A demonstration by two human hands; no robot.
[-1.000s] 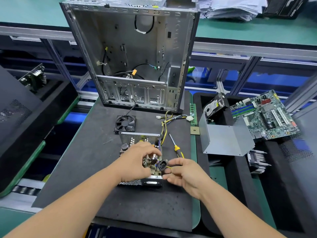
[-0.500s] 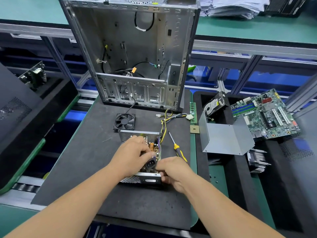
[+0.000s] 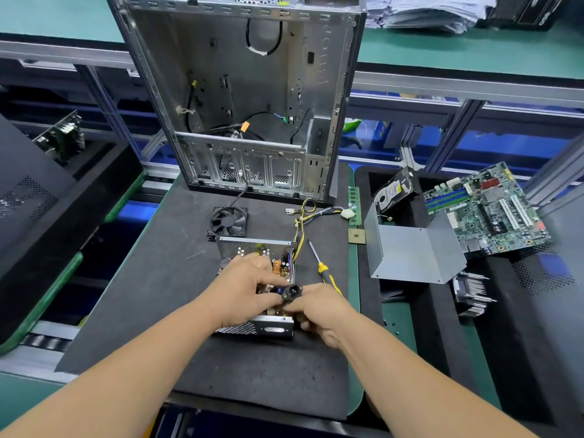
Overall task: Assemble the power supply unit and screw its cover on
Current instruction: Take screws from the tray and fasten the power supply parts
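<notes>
Both hands, left (image 3: 243,289) and right (image 3: 319,306), pinched the socket (image 3: 292,292), probably to seat it in the PSU (image 3: 252,327). Screwdriver (image 3: 325,270) lay just right of them, cover (image 3: 414,251) farther right.

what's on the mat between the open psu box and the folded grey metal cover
In the head view, a yellow-handled screwdriver lies there on the dark mat.
</notes>
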